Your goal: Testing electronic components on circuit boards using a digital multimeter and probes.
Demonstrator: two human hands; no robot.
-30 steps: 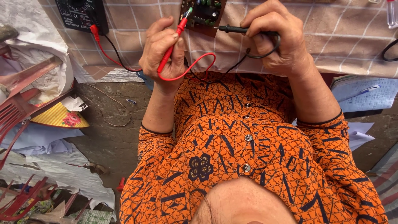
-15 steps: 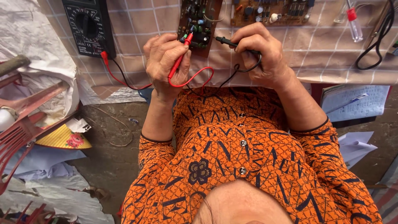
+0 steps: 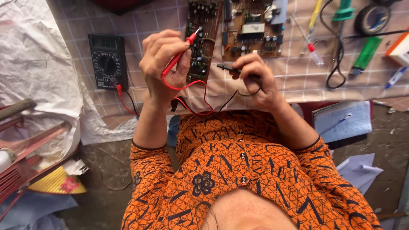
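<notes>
The narrow circuit board (image 3: pixel 201 40) lay on the checked tablecloth (image 3: pixel 294 81), its long axis running away from the person, just beside a wider brown circuit board (image 3: pixel 251 30) on its right. The left hand (image 3: pixel 164 64) was closed around the red probe (image 3: pixel 181 51), fingers pinched on its shaft, the tip slanting up and rightward to meet the narrow board's upper left edge. The right hand (image 3: pixel 255 79) gripped the black probe (image 3: pixel 228 68), which pointed leftward at the narrow board's lower right edge, its tip close but contact could not be confirmed. The left hand was nearer the narrow board. A black multimeter (image 3: pixel 108 61) sat well to the left of the narrow board, leads trailing from it.
</notes>
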